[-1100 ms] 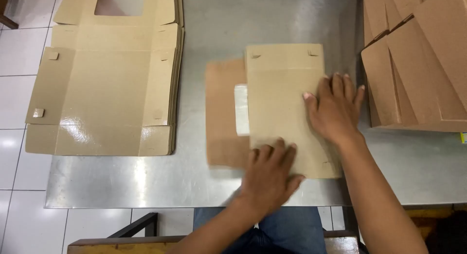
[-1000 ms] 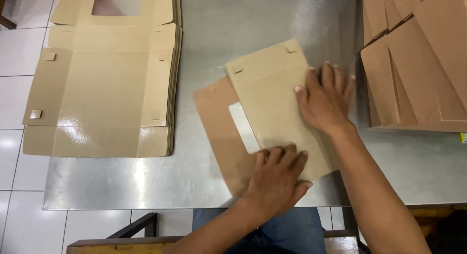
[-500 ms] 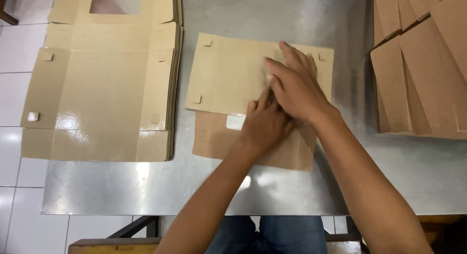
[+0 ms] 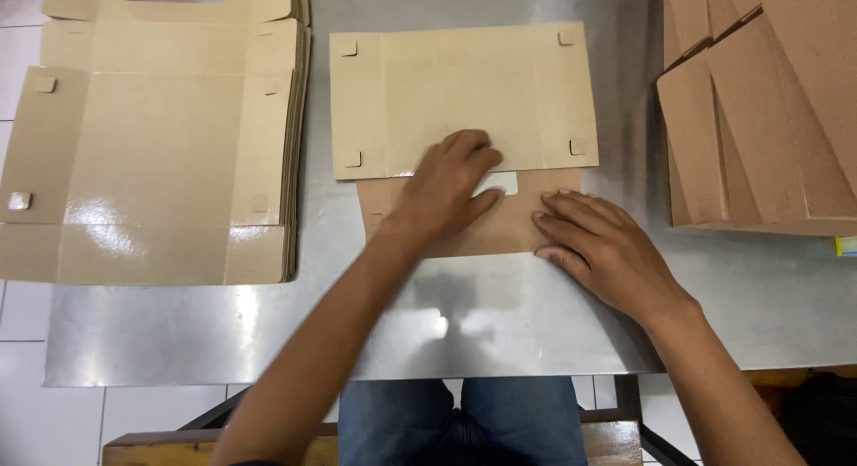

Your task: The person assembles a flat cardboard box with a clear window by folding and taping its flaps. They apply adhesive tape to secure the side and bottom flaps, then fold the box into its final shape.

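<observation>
**— Where does the box blank stand right now?**

I have the flat cardboard blank (image 4: 460, 95) lying across the middle of the steel table (image 4: 500, 323), in the upper centre of the frame, its long side running left to right. Its glossy tan panel faces up, with small square tabs near the corners. The brown flap (image 4: 500, 229) with the clear window sticks out just below it. As I judge it, the blank is laid out and pressed flat, but nothing stands up yet: no wall is raised and no tab is tucked.

**— And your hands?**

My left hand (image 4: 446, 185) lies palm down with fingers spread across the lower edge of the tan panel and the window, pressing, not gripping. My right hand (image 4: 603, 252) is also flat and open, fingertips on the right end of the brown flap, holding nothing.

**— What changed from a second ago?**

Back then the blank sat upright and narrow, then tilted, right of centre. It has since been turned to lie wide. Half a second ago my hands were stacked together on it; now they have parted. The stack of flat blanks (image 4: 156, 153) at the left and the brown folded pieces (image 4: 768, 109) at the upper right have not moved.
</observation>
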